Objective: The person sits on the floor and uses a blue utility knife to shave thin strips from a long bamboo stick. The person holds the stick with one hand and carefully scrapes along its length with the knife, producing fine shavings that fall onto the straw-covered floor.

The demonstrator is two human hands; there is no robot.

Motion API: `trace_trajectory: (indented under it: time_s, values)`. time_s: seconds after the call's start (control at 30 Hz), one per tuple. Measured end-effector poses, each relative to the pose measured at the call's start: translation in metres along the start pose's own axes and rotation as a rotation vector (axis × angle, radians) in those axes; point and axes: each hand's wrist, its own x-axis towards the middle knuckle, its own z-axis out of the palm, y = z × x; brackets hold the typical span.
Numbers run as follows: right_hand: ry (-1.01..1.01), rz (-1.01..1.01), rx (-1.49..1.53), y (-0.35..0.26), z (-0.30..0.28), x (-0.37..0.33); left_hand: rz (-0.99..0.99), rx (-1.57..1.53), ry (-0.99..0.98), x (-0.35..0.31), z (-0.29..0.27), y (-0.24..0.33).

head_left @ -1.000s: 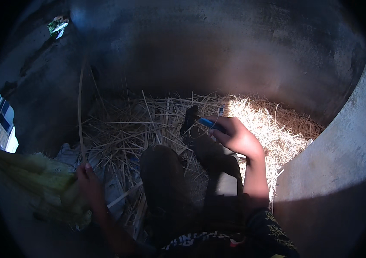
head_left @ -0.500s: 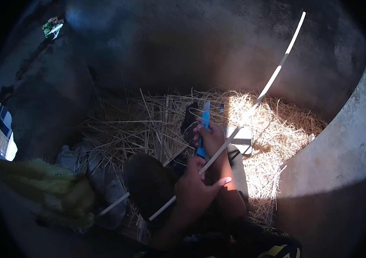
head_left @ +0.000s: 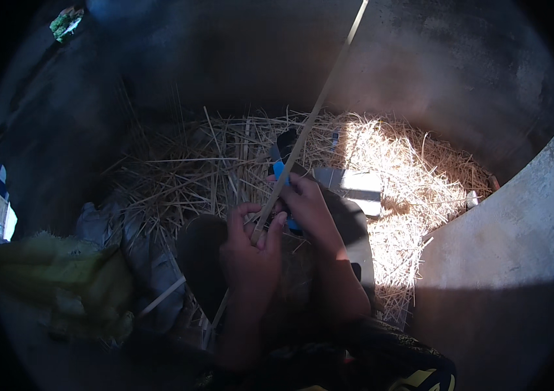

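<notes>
A long, pale bamboo strip (head_left: pixel 319 107) slants from the top of the view down to my hands. Low on the strip, my left hand (head_left: pixel 249 254) is closed, pinching it between thumb and fingers. A length of it comes out below that hand. My right hand (head_left: pixel 308 205) is wrapped around a blue utility knife (head_left: pixel 281 171), just above and to the right of my left hand. The knife lies against the strip or just behind it; I cannot tell whether its blade touches.
Dry shavings and thin strips (head_left: pixel 225 153) cover the floor ahead, sunlit on the right. A flat grey block (head_left: pixel 360 186) lies among them. At the left is a yellow-green sack (head_left: pixel 49 274) beside grey cloth (head_left: pixel 159 274). A concrete wall (head_left: pixel 238 72) stands behind.
Both hands have moved, my left hand up and to the left. The strip has shifted left and stands steeper, its top now at the frame's edge. The knife has moved left, nearer the strip.
</notes>
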Motion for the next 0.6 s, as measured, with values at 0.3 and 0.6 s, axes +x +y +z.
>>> trace_trajectory:
  time_s: [0.3, 0.6]
  values:
    - [-0.289, -0.077, -0.095, -0.036, 0.008, -0.031, -0.172, -0.353, -0.033, 0.061, -0.055, 0.024]
    - [-0.365, -0.085, -0.059, -0.053, 0.01, -0.047, -0.176, -0.664, -0.306, 0.054, -0.036, 0.003]
